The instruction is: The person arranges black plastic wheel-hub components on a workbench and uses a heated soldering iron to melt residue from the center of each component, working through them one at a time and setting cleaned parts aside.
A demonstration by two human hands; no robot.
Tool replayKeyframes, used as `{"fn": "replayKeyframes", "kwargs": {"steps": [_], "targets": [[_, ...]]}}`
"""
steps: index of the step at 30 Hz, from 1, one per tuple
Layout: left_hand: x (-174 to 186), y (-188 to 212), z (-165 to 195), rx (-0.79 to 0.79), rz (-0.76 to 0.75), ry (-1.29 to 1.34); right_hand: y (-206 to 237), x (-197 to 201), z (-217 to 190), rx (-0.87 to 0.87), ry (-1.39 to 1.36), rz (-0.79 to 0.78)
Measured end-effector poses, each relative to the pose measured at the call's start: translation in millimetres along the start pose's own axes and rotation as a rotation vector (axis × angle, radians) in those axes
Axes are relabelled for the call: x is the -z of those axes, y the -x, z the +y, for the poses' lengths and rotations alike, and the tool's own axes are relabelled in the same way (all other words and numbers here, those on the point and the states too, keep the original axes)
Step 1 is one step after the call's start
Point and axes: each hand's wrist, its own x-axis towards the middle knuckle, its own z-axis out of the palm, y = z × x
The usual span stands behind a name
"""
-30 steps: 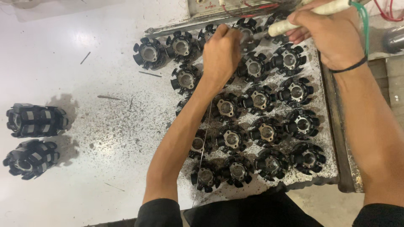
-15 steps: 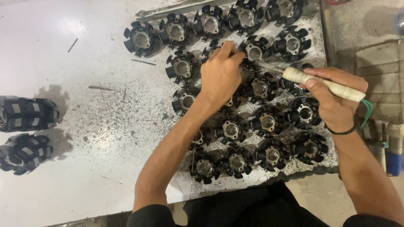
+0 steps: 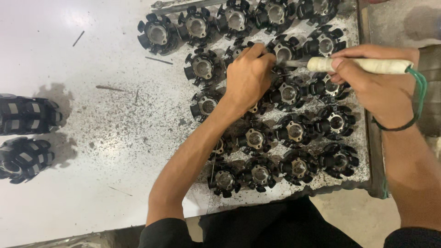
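Observation:
Several black star-shaped stator cores (image 3: pixel 294 131) with metal hubs lie in rows on a white speckled table (image 3: pixel 105 151). My left hand (image 3: pixel 248 78) rests on one core near the upper middle, its fingers pinched at the core's edge. My right hand (image 3: pixel 372 82) is shut on a tool with a pale wrapped handle (image 3: pixel 363 65). The tool's thin metal tip points left and meets the spot under my left fingers. A green cord (image 3: pixel 420 87) hangs from the handle's end by my right wrist.
Two stacks of black cores (image 3: pixel 27 115) lie on their sides at the table's left edge. Thin metal rods and bits of wire (image 3: pixel 110 88) are scattered on the table's left half. A raised metal edge (image 3: pixel 372 138) borders the table on the right.
My right hand has brought the tool down from the top edge to the core under my left hand. The view has shifted, so the cores sit higher in the frame.

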Motion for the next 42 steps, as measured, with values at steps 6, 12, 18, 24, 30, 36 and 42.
{"fn": "replayKeyframes", "kwargs": {"steps": [6, 12, 18, 24, 30, 36, 42], "targets": [[0, -2, -1, -0.037, 0.009, -0.033, -3, -2, 13, 0.064, -0.041, -0.003], [-8, -1, -6, -0.042, 0.009, -0.015, -1, 3, 33, 0.066, -0.079, 0.003], [-5, -8, 2, -0.052, 0.035, 0.023, -5, 3, 31, 0.049, -0.101, -0.021], [41, 0, 23, 0.054, 0.143, 0.08, 15, 23, 36, 0.01, -0.405, 0.087], [49, 50, 50, -0.03, 0.042, -0.116, 98, 0, 62, 0.196, -0.263, 0.164], [23, 70, 50, 0.027, -0.11, -0.114, 134, 7, 75, 0.168, -0.139, 0.146], [10, 70, 46, -0.003, -0.099, -0.081, 125, 10, 63, 0.169, -0.019, 0.073]]}}
